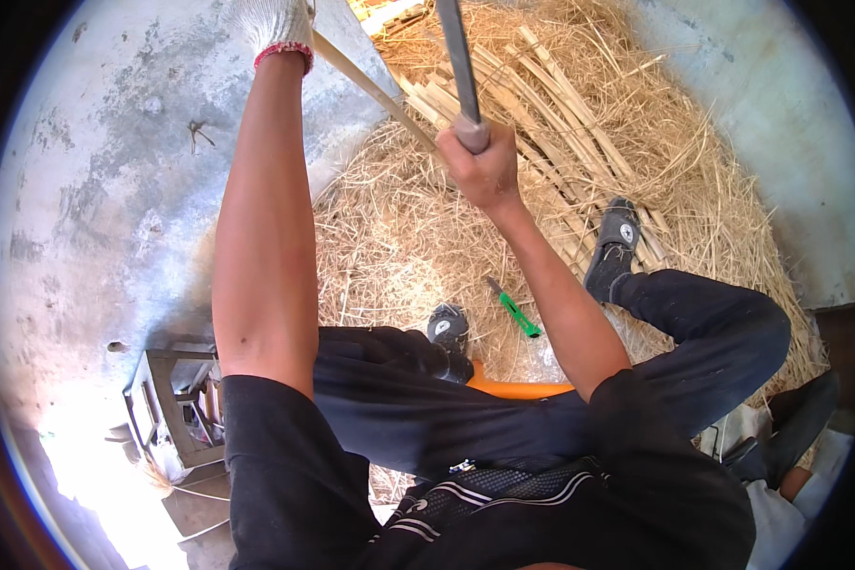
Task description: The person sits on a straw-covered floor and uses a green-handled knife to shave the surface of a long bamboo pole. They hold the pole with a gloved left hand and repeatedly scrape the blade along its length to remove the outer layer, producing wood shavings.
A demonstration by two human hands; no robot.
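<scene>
My left hand (pixel 271 24) wears a white knit glove with a red cuff and reaches to the upper edge; its fingers lie outside the picture. A long, pale strip (pixel 366 85), which looks like bamboo, runs slantwise from beside the glove down to my right hand (pixel 484 169). Bare and closed, that hand grips the handle of a long knife (pixel 459 62), whose dark blade points up and out of the picture. Whether its fingers also touch the strip is hidden. Below, a green utility knife (pixel 516 312) lies on the shavings between my feet.
A thick heap of straw-coloured shavings (pixel 380 228) covers the floor. Several split strips (pixel 565 100) lie across it at the upper right. An orange seat edge (pixel 513 388) shows under my legs. At left stand a worn wall (pixel 114 190) and a dark open-framed box (pixel 166 404).
</scene>
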